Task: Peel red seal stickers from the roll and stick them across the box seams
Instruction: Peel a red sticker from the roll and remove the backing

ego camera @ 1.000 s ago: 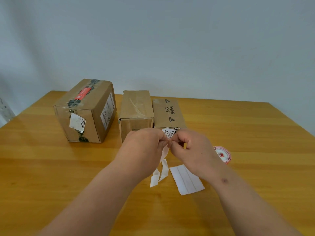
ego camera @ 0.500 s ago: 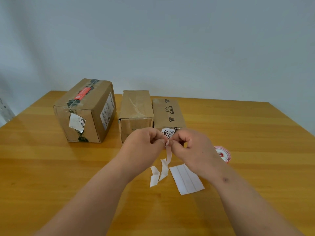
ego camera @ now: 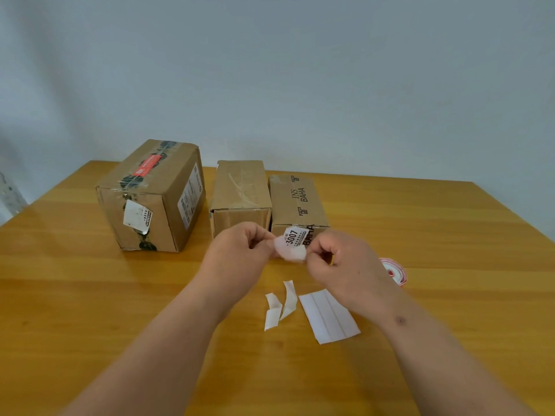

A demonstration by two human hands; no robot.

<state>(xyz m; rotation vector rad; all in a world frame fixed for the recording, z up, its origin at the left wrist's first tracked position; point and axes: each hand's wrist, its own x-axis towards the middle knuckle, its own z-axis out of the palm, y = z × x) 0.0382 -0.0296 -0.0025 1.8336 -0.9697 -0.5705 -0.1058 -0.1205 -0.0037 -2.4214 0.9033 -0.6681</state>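
Sticker [ego camera: 290, 251] first: it is pinched between my two hands above the desk [ego camera: 435, 235], just in front of the right-hand box, and it shows only as a pale pinkish blur, so I cannot read its face or tell which side is sticky. My left hand [ego camera: 240, 253] grips its left end with thumb and fingertip, my right hand [ego camera: 339, 259] its right end; the other fingers of both hands are curled in. My knuckles hide the near faces of the middle box [ego camera: 240, 190] and the right box [ego camera: 297, 199], printed INS BAHA, though a white label reading 3007 peeks out above the sticker. The sticker roll [ego camera: 395, 270], red and white, lies on the desk to the right, half covered by my right wrist. Below my hands lie two curled strips of white backing paper [ego camera: 280, 304] and, just to their right, a flat white backing sheet [ego camera: 329, 316], its far corner under my forearm. The large box [ego camera: 150, 196] stands far left, apart from the others, with a red seal sticker [ego camera: 146, 169] on top across dark patterned tape, its print too small to make out.
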